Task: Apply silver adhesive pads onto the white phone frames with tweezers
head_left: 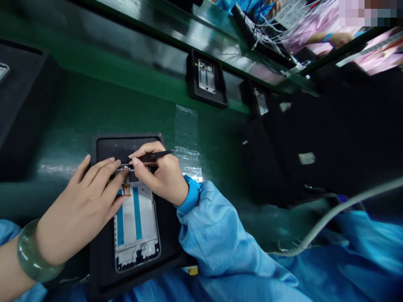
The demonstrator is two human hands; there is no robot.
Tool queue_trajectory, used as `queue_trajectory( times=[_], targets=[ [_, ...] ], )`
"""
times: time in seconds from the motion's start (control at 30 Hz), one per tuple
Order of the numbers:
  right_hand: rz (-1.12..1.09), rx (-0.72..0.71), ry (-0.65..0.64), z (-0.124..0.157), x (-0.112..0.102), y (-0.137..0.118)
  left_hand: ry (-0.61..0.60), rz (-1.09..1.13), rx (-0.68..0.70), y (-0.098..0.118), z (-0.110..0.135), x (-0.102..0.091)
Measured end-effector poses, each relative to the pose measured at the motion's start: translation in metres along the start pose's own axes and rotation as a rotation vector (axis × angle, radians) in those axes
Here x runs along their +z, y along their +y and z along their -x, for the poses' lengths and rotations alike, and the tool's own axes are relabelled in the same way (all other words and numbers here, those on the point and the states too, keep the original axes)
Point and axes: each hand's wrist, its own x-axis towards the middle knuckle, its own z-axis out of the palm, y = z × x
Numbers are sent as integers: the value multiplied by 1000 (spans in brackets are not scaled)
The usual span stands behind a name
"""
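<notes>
A white phone frame with two blue strips lies in a black tray in front of me. My left hand rests on the frame's upper left, fingers stretched out flat and pressing near a small orange connector. My right hand pinches black tweezers, whose tip points at the frame's top edge by my left fingertips. A pale green bangle circles my left wrist.
A green conveyor belt carries another black tray with a phone frame further off, and one more behind it. A clear film strip lies beside my tray. A grey cable crosses at right. Another person's sleeve shows at top right.
</notes>
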Motion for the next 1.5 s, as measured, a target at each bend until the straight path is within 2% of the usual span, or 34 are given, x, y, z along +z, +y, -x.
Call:
queue_trajectory(
  times=[0.17, 0.5, 0.83, 0.9, 1.0, 1.1, 1.2, 1.37, 1.5],
  targets=[
    [78, -58, 5, -1, 0, -2, 17, -3, 0, 1, -1, 0],
    [89, -63, -37, -5, -4, -5, 23, 3, -30, 2, -3, 1],
    [344, -325, -51, -4, 3, -2, 37, 6, -33, 1, -3, 1],
    [282, -281, -1, -2, 3, 2, 40, 4, -27, 1, -3, 2],
    [19, -97, 70, 1, 2, 11, 36, 4, -26, 1, -2, 2],
    [-127, -11, 31, 1, 0, 14, 38, -2, -23, 1, -1, 2],
    [-88, -37, -15, 0, 0, 9, 40, -7, -18, 1, -1, 2],
    [62, -103, 70, -1, 3, 3, 44, -1, -8, 0, -2, 2],
    [41, -90, 74, 0, 3, 4, 36, 3, -10, 0, -2, 1]
  ],
)
